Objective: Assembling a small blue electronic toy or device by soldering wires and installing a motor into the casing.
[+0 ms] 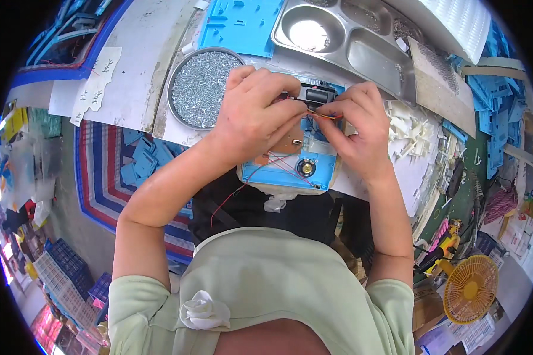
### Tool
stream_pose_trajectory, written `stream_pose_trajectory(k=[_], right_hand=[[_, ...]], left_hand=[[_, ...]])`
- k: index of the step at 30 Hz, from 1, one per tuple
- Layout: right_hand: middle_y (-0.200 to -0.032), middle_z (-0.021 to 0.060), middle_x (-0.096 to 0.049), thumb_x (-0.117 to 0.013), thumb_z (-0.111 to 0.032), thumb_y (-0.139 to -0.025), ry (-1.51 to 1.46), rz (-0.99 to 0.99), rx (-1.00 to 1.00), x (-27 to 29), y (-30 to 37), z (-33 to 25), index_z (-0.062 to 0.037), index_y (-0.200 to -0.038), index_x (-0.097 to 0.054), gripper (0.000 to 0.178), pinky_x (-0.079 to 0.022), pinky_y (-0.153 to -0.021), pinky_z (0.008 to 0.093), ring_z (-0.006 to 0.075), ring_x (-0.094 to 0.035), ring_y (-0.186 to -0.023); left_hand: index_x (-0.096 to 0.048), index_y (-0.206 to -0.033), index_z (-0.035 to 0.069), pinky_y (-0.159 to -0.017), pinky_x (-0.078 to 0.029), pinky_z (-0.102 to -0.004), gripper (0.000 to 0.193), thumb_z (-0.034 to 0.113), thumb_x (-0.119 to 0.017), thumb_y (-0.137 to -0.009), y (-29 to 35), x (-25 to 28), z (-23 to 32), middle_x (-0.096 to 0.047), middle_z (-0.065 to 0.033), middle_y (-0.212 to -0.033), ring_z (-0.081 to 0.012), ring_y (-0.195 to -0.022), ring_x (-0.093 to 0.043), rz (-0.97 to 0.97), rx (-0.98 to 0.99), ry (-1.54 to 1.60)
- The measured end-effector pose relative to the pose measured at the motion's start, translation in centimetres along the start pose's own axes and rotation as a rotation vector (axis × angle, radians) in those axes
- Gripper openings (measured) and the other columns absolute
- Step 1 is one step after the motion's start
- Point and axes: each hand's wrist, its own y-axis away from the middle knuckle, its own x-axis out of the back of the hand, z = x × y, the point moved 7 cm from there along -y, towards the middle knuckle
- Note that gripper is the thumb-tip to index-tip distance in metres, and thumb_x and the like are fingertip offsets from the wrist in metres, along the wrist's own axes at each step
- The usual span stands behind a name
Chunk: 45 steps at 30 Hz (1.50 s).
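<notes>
Both my hands work over a blue plastic housing [318, 179] at the table's front edge. My left hand [254, 112] pinches thin wires near a black part [320, 94] at the housing's far side. Opposite it, my right hand [358, 127] has its fingertips closed on the same bunch of coloured wires [326, 115]. A brown circuit board [286, 145] lies in the housing, partly under my left hand. Next to it sits a small round speaker [306, 168]. Red wires [243, 187] trail from the board over the near edge. My fingers hide the wires' ends.
A round metal bowl of screws [180, 89] stands left of the housing. Behind are another blue panel [231, 29] and a steel compartment tray [278, 36] with small parts. White plastic pieces [411, 131] lie at right. A striped sack [100, 171] holds blue parts; a yellow fan [471, 290] stands lower right.
</notes>
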Motion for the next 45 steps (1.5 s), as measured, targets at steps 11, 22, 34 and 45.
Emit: stream_pose_trajectory(k=[11, 22, 34, 45], right_hand=[[-0.082, 0.0043, -0.063, -0.08, -0.004, -0.067, 0.051, -0.001, 0.04, -0.4, -0.4, -0.4, -0.0104, -0.083, -0.068, 0.022, -0.05, -0.07, 0.0372, 0.0281, -0.057, -0.083], [-0.081, 0.0045, -0.065, -0.081, -0.004, -0.069, -0.021, -0.002, -0.003, -0.7, -1.3, -0.4, -0.0085, -0.084, -0.07, 0.019, -0.049, -0.07, 0.0364, 0.0274, -0.058, -0.083], [-0.075, 0.0029, -0.062, -0.077, -0.004, -0.07, 0.146, -0.025, -0.088, 0.4, 1.3, 0.6, -0.0091, -0.081, -0.067, 0.016, -0.044, -0.076, 0.0376, 0.0257, -0.055, -0.08], [-0.078, 0.0039, -0.067, -0.08, -0.001, -0.073, -0.147, 0.142, -0.107, 1.7, 1.6, 0.4, -0.0076, -0.084, -0.07, 0.016, -0.045, -0.07, 0.0343, 0.023, -0.057, -0.078]], left_hand=[[-0.072, -0.093, 0.011, -0.082, -0.045, -0.0374, 0.025, 0.008, -0.081, -0.069, 1.4, 0.6, -0.6, -0.065, -0.0024, -0.092, -0.0213, -0.083, -0.063, -0.155, 0.005, 0.038], [-0.072, -0.099, 0.012, -0.077, -0.046, -0.0353, 0.027, 0.012, -0.08, -0.073, 0.7, -0.5, 0.1, -0.065, -0.0011, -0.088, -0.0205, -0.08, -0.065, -0.196, -0.037, 0.058], [-0.069, -0.095, 0.007, -0.062, -0.051, -0.0367, 0.014, 0.009, -0.076, -0.082, 2.0, -0.5, -1.5, -0.064, -0.007, -0.086, -0.0274, -0.075, -0.065, -0.255, 0.19, 0.095], [-0.071, -0.11, 0.003, -0.068, -0.056, -0.0336, 0.03, -0.003, -0.072, -0.08, -1.8, 3.0, 1.9, -0.069, -0.0121, -0.1, -0.0255, -0.078, -0.068, -0.078, 0.592, 0.556]])
